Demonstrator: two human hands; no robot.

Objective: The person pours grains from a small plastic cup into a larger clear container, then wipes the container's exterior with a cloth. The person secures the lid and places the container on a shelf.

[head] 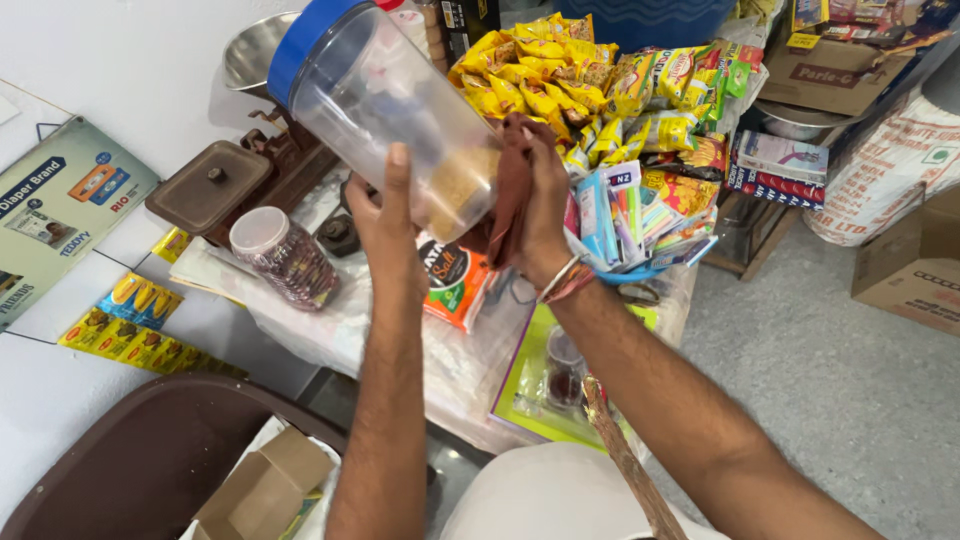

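1. Holding: left hand (385,215) grips a clear jar (385,95) with a blue lid (300,40), fingers wrapped round its lower wall, one finger laid straight up the side. Jar raised above the counter and tilted, lid up-left, base toward the right hand.
2. Right hand (540,215) closed on a brown cloth (512,180), pressed against the jar's base; bangles at the wrist.
3. Jar contents: a tan block low inside, seen blurred through the plastic.
4. Behind the hands: a heap of yellow snack packets (560,75), partly hidden by cloth and jar.
5. Right of the wrist: a blue basket of small packs (625,215).
6. Below the jar: an orange packet (455,285), top edge covered by the left hand.
7. Left: a small jar (283,258) lying on plastic sheeting, a brown balance scale (215,185) behind it.
8. Near foreground: a green card (530,385), a brown tray (130,460), an open carton (262,490).
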